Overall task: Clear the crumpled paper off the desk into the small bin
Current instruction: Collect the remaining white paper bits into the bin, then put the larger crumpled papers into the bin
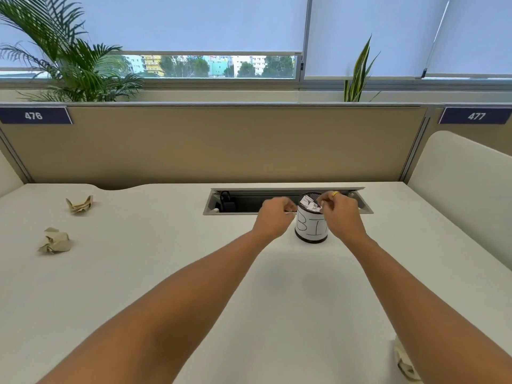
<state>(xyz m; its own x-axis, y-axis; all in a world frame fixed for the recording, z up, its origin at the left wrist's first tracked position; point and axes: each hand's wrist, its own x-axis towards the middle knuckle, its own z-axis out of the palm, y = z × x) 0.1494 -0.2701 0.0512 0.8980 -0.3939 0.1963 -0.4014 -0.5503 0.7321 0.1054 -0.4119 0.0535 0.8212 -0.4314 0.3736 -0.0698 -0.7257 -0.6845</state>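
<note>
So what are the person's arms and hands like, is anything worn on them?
Both arms are bare from the hands back to the picture's edge: no sleeves, gloves, watch or bracelets show. The only thing worn is a gold-coloured ring on a finger of the right hand. The left hand shows no jewellery from this side.

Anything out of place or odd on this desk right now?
Three tan paper balls lie loose on the desk: two far left, one at the near right edge partly behind the forearm. White paper pokes above the bin rim.
</note>
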